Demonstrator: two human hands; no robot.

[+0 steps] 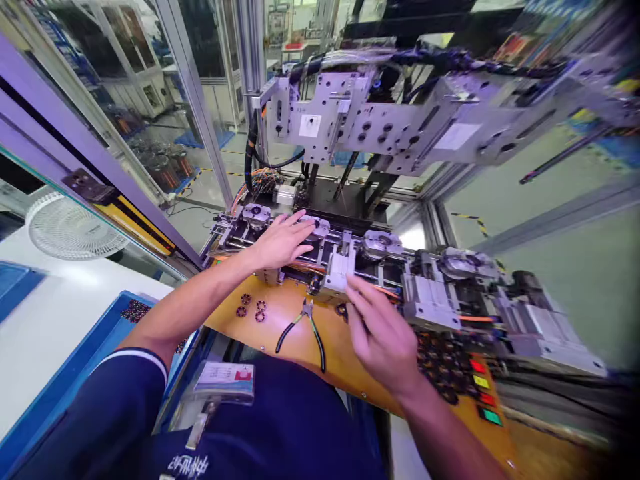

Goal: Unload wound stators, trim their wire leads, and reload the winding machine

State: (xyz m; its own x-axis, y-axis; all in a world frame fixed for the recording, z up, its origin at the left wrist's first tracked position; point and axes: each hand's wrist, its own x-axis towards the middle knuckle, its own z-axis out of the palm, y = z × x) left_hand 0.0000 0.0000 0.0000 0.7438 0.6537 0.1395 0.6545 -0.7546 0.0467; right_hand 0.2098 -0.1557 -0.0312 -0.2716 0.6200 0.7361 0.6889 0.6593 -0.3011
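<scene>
There are two hands (283, 243) (383, 337), four rings (241, 311) left of the pliers (307, 309) (one pair), four buttons (481, 382), one fan (75, 227).

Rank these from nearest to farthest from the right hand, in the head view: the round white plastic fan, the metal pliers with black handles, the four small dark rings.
From the right hand:
1. Pliers: just left of it, on the orange panel.
2. Rings: farther left, same panel.
3. Fan: far left.
</scene>
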